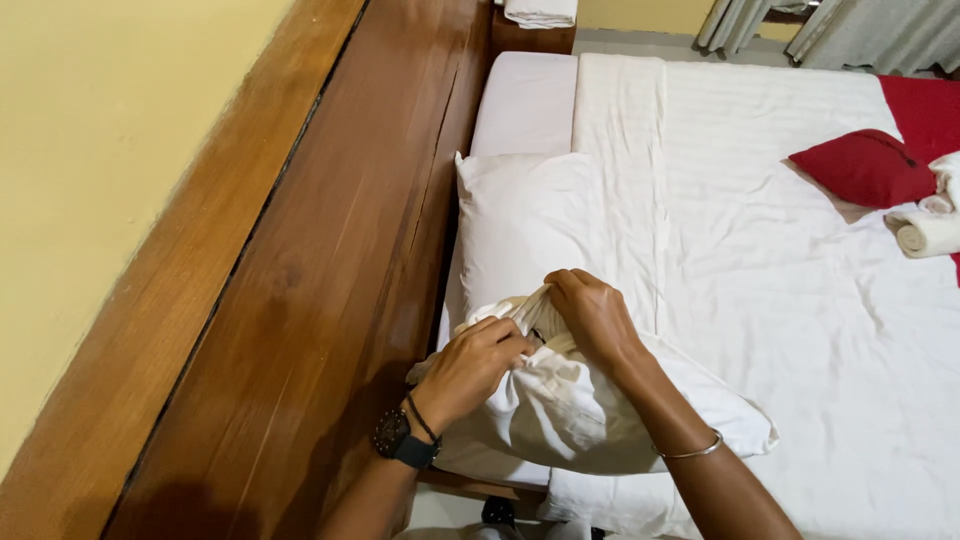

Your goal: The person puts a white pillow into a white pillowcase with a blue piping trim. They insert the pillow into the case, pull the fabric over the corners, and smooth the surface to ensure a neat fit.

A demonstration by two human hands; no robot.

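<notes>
A white pillow in a white pillowcase (570, 410) lies at the near head end of the bed. My left hand (470, 365), with a black watch on its wrist, pinches the bunched open end of the pillowcase. My right hand (595, 315), a thin metal bangle on that wrist, grips the same gathered cloth from the other side. A second white pillow (520, 225) lies flat just beyond my hands, against the wooden headboard (340, 260).
A white striped bed cover (800, 300) spreads to the right. On it at the far right lie a red cushion (865, 168), rolled white towels (930, 225) and a red cloth (925, 105). A yellow wall (90, 180) rises behind the headboard. Grey curtains (850, 25) hang at the far end.
</notes>
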